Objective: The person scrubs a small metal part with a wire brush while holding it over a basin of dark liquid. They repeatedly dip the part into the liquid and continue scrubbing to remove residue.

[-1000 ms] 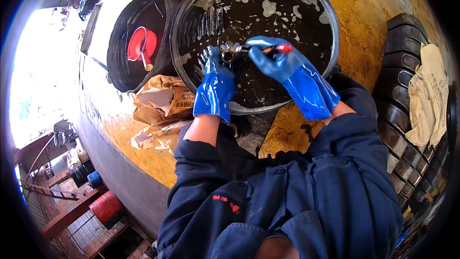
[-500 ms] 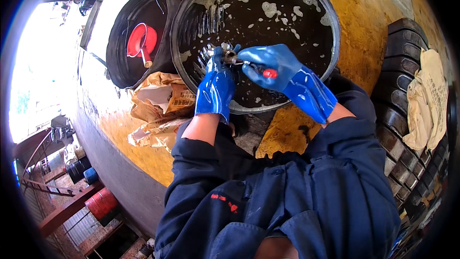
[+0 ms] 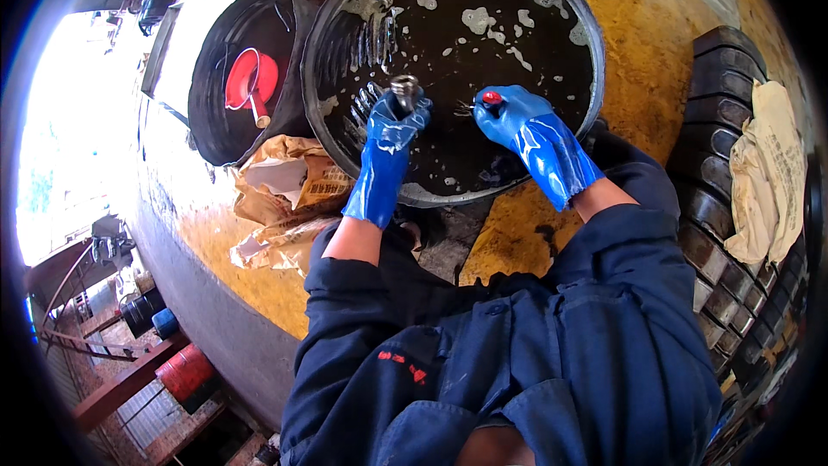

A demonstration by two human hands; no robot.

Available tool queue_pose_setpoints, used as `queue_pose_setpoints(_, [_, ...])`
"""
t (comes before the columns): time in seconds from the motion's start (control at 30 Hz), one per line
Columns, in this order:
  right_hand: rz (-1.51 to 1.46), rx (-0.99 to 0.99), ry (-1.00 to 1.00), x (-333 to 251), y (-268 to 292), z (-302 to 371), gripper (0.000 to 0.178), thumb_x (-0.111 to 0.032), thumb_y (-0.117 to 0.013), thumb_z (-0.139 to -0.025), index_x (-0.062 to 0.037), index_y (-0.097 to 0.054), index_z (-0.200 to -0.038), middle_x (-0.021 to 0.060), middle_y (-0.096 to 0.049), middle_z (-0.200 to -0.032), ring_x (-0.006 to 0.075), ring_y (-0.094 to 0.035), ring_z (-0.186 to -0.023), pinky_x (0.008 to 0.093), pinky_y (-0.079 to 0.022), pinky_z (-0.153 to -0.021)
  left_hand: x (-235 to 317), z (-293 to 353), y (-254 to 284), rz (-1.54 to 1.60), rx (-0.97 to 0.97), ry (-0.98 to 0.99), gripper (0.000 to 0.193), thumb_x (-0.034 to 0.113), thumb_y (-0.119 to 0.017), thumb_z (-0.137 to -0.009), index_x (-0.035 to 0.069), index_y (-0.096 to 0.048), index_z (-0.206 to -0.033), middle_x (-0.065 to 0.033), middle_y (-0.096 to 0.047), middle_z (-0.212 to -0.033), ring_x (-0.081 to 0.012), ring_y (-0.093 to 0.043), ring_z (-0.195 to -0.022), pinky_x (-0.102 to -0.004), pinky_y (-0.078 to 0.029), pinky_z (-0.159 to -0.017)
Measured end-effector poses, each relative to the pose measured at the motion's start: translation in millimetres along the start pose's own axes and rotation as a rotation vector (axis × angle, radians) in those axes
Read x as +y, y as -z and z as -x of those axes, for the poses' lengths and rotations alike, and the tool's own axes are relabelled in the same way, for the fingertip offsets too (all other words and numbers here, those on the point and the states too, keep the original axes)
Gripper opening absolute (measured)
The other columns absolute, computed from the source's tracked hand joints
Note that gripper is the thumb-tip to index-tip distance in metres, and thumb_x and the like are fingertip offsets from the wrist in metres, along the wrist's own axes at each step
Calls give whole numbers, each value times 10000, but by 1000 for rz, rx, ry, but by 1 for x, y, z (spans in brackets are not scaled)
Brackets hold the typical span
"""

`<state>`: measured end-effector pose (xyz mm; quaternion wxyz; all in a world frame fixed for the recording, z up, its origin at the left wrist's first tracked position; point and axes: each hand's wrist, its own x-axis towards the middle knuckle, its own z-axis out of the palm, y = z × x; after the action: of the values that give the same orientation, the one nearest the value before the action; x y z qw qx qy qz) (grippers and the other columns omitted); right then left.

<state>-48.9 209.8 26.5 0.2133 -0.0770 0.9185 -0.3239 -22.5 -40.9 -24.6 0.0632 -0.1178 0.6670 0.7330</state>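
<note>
My left hand point(image 3: 397, 128), in a blue rubber glove, is closed round a shiny ring-ended metal part point(image 3: 404, 86) and holds it up over a round tub point(image 3: 601, 60) of dark liquid. To its right, also gloved in blue, my right hand point(image 3: 513, 112) grips a small red-handled brush point(image 3: 492, 97). Thin bristle-like ends show at the left of that fist; most of the handle is hidden in the glove. The two hands are apart. Several metal parts point(image 3: 379, 39) lie along the tub's left side, partly in the liquid, with pale foam patches floating nearby.
Left of the tub stands a black basin point(image 3: 207, 112) with a red dipper point(image 3: 261, 86) in it. Torn brown paper sacks point(image 3: 297, 185) lie close to the tub's lower left. At right, a stack of dark metal blocks point(image 3: 724, 129) carries a beige sack point(image 3: 768, 173).
My right hand has drawn the brush away from the metal part and turned, so the red handle end faces up. My left hand has tilted the part upright.
</note>
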Motion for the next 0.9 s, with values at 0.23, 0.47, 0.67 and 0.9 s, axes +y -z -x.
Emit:
queue_pose_setpoints(0.23, [-328,2,-22,17,18,-21,315,-379,-642,-981,-104,-780,-1046,115,-755,-864,214,-733,-823,370,-567,-796,6,2,-4,-925,-77,-241,414,66,-835,-735,59,-733,-1136,-128,-761,-1080,-266,-738,-1023,-395,-574,-935])
queue_pose_setpoints(0.47, [-744,-67,233,-7,22,-16,265,-265,-672,-982,-59,-788,-1101,74,-756,-883,142,-694,-814,311,-569,-782,-8,-8,6,-916,-52,-110,404,51,-835,-751,58,-728,-1141,-124,-761,-1073,-251,-736,-1003,-363,-577,-919])
queue_pose_setpoints(0.67, [-473,44,98,-8,39,-9,230,-249,-702,-979,-63,-779,-1089,99,-756,-852,149,-721,-837,302,-579,-803,1,-4,9,-931,-24,-191,429,69,-859,-743,65,-727,-1151,-113,-758,-1092,-247,-734,-1009,-358,-577,-930])
queue_pose_setpoints(0.9, [-359,37,578,-15,22,-1,214,-203,-698,-962,-66,-753,-1117,117,-759,-926,220,-736,-857,337,-581,-801,9,-1,-4,-938,-86,-195,281,52,-794,-774,94,-770,-1051,-143,-768,-970,-331,-741,-922,-399,-571,-839])
